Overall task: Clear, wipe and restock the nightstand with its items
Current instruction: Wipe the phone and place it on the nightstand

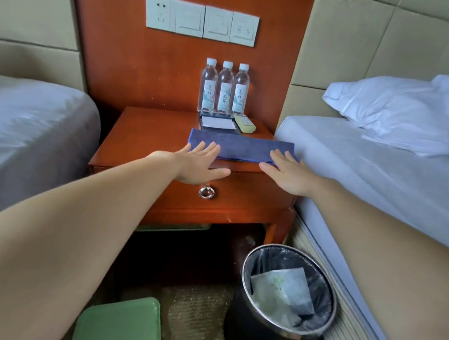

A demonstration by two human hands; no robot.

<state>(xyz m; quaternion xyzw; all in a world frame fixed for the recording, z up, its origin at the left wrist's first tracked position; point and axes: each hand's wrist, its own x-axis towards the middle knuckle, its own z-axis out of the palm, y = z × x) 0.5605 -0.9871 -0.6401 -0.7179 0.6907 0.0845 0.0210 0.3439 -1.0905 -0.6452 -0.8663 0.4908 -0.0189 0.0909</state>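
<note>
Blue cloth (pixel 241 147), folded into a long strip, lies across the front of the nightstand's worktop (pixel 149 134). Both hands are spread flat with straight fingers and grip nothing: the left hand (pixel 200 163) touches the cloth's 7 o'clock corner, the right hand (pixel 289 177) its 5 o'clock corner. At 12 o'clock, just beyond the cloth, lie a notepad (pixel 217 123) and a remote (pixel 244 123). Behind them three water bottles (pixel 224 87) stand in a row against the wooden panel. Clearing looks not yet done. A wipe pushed toward 12 o'clock would likely shove the notepad into the bottles and topple them. A sweep toward 3 o'clock could knock the remote off beside the bed (pixel 363 174), or into the bin (pixel 249 338) below at 5 o'clock.
</note>
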